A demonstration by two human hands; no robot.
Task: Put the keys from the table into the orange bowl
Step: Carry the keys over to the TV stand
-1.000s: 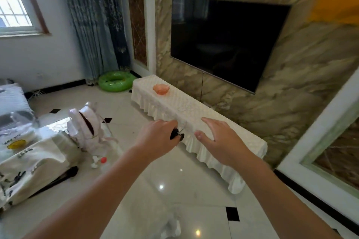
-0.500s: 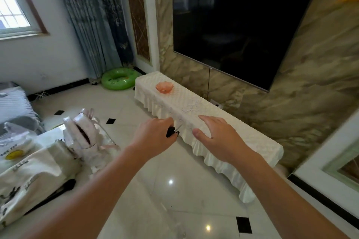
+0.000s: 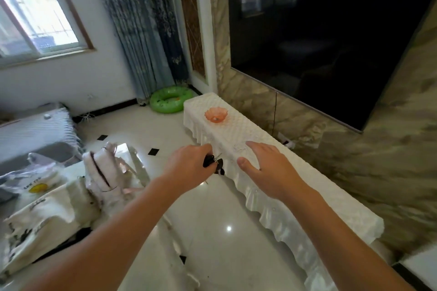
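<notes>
My left hand is closed around a bunch of black-headed keys, which stick out from its fingers beside the front edge of the long TV stand covered in a white cloth. My right hand hovers with spread fingers and holds nothing, just right of the keys, over the stand's edge. The orange scalloped bowl sits on the far left end of the stand, well beyond both hands.
A large dark TV hangs on the marble wall above the stand. A green swim ring lies on the floor by the curtain. At the left stands a glass table with bags and a white backpack.
The view has come closer to the stand and the bowl looks nearer. My left hand still grips the keys, and more of them shows below its fingers. My right hand stays spread.
</notes>
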